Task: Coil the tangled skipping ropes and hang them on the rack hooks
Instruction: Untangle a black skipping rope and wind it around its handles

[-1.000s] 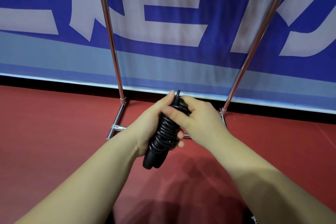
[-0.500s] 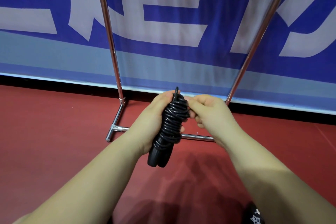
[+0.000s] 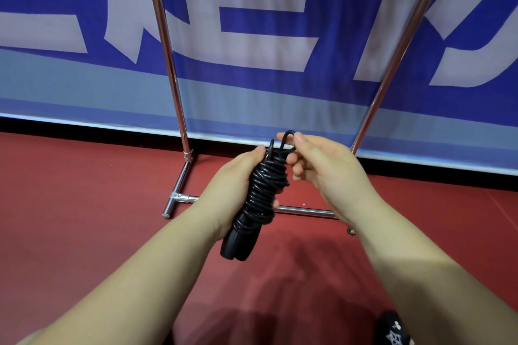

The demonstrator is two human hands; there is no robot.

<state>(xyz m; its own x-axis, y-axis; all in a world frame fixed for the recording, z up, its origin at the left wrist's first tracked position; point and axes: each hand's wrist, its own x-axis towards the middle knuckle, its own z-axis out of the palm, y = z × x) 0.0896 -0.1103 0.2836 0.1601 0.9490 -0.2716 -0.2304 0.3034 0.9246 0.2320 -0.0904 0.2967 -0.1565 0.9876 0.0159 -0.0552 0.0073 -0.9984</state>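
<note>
your left hand [image 3: 238, 176] grips the coiled skipping rope [image 3: 262, 193] in front of the rack [image 3: 179, 109]; your right hand [image 3: 322, 168] pinches its top loop [image 3: 287, 138]. coiling looks done, hanging remains (no hooks are in view).

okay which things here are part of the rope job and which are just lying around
Part of the job:
black skipping rope, gripped by left hand
its top loop, pinched by right hand
metal rack

Just around:
blue banner
dark patterned object
</note>
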